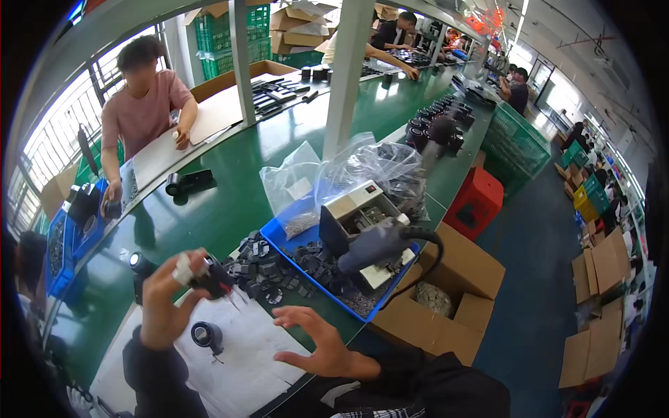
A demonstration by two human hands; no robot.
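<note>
Raised above the white paper sheet [258, 348], my left hand [164, 299] is closed on a small black part with red wires [212, 279]; its fingertips have light wraps. My right hand [322, 343] hovers to the right with fingers apart and nothing in them. Between my hands, a round black housing with a lens-like ring and short wires [204, 336] lies on the paper. Another black cylinder with a bright end [139, 268] stands left of my left hand. A heap of small black plastic pieces [268, 272] lies just beyond my hands.
A blue tray [366, 317] holds more pieces, a metal box [348, 209] and a dark corded power tool [373, 247]. Clear plastic bags [376, 167] lie behind. An open carton [481, 279] stands right of the bench. Across the bench, a person in pink [143, 111] handles parts.
</note>
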